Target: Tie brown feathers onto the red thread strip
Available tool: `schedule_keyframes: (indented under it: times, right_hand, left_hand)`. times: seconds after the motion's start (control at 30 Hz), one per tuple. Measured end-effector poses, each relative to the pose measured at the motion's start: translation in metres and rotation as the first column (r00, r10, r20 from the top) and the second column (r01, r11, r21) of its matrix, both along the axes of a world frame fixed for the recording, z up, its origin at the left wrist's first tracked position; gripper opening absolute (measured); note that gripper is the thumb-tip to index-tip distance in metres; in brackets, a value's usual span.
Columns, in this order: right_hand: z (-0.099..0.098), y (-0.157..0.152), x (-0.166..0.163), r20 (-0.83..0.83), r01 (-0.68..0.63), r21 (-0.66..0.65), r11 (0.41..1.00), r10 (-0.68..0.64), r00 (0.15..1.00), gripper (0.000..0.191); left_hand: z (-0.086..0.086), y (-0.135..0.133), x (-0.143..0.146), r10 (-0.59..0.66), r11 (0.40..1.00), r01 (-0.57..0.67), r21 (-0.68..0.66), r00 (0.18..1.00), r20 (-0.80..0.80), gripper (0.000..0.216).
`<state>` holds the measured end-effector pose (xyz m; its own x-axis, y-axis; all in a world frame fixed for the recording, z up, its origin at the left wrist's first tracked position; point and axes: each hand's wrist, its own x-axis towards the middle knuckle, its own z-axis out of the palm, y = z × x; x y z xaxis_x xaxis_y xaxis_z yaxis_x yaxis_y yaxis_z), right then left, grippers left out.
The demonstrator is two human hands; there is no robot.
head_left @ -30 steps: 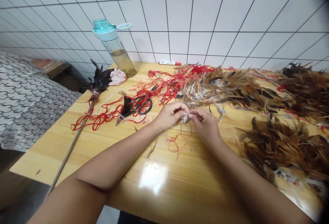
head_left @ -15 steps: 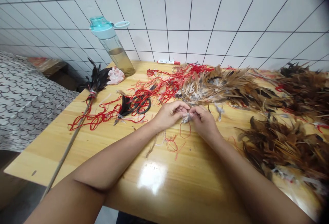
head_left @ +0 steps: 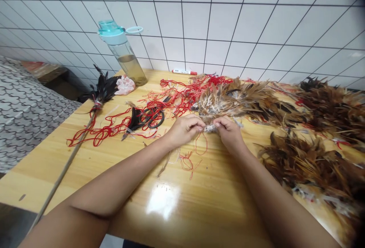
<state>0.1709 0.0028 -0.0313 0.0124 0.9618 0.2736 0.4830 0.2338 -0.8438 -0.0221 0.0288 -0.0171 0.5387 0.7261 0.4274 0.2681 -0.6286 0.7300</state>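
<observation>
Feather fluff point(head_left: 210, 128) is pinched in the grip of left hand point(head_left: 184, 131) and right hand point(head_left: 229, 131); seemingly being worked finely, next needing gentle, even tension.

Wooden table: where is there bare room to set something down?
The table is bare between the left forearm and the right forearm, nearer than the red thread scrap. Another patch lies between the stick and the left forearm. Farther back it is crowded with scissors, tangled red thread and a feather bundle; brown feather piles crowd the right side.
</observation>
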Motion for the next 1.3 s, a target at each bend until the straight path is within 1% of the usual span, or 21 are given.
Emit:
schedule_keyframes:
  times: [0.07, 0.17, 0.4, 0.57, 0.67, 0.77, 0.9, 1.07, 1.17, 1.3]
  right_hand:
    - [-0.001, 0.001, 0.003, -0.010, 0.000, -0.009, 1.000, 0.000, 1.000, 0.016]
    - [0.000, 0.003, 0.005, -0.017, -0.033, -0.016, 0.999, 0.033, 0.999, 0.016]
    - [0.009, 0.002, 0.006, -0.007, -0.132, -0.048, 0.990, 0.132, 0.991, 0.016]
    - [0.015, 0.001, 0.007, 0.005, -0.169, -0.054, 0.984, 0.169, 0.986, 0.018]
    - [0.017, 0.000, 0.007, -0.019, -0.184, -0.098, 0.978, 0.183, 0.983, 0.018]
    - [0.016, -0.001, 0.007, -0.058, -0.169, -0.131, 0.977, 0.162, 0.985, 0.017]
    - [0.014, 0.000, 0.007, -0.032, -0.146, -0.094, 0.985, 0.144, 0.989, 0.018]
    - [0.008, 0.001, 0.004, 0.009, -0.196, -0.059, 0.979, 0.197, 0.980, 0.017]
    - [0.006, -0.001, 0.002, 0.025, -0.224, -0.071, 0.972, 0.226, 0.974, 0.014]
    - [0.008, -0.002, 0.000, 0.013, -0.220, -0.091, 0.971, 0.222, 0.975, 0.011]
  left_hand:
    - [0.001, 0.000, -0.001, -0.013, 0.999, 0.014, 0.037, 1.000, -0.022, 0.012]
    - [0.002, 0.001, -0.002, 0.019, 0.998, -0.015, 0.057, 0.997, -0.073, 0.013]
    - [0.003, 0.004, -0.003, 0.052, 0.998, -0.046, 0.052, 0.992, -0.114, 0.013]
    - [0.005, 0.005, -0.005, 0.066, 0.996, -0.058, 0.064, 0.988, -0.136, 0.014]
    - [0.004, 0.006, -0.006, 0.076, 0.997, -0.073, 0.033, 0.990, -0.122, 0.013]
    - [0.002, 0.007, -0.005, 0.110, 0.993, -0.113, -0.042, 0.991, -0.070, 0.010]
    - [0.002, 0.003, -0.004, 0.130, 0.985, -0.125, -0.120, 0.991, 0.032, 0.007]
    - [0.002, -0.001, -0.002, 0.124, 0.970, -0.093, -0.226, 0.984, 0.126, 0.005]
    - [0.000, 0.000, -0.002, 0.120, 0.968, -0.089, -0.233, 0.985, 0.124, 0.006]
    - [0.000, 0.003, -0.004, 0.105, 0.980, -0.085, -0.182, 0.990, 0.099, 0.007]
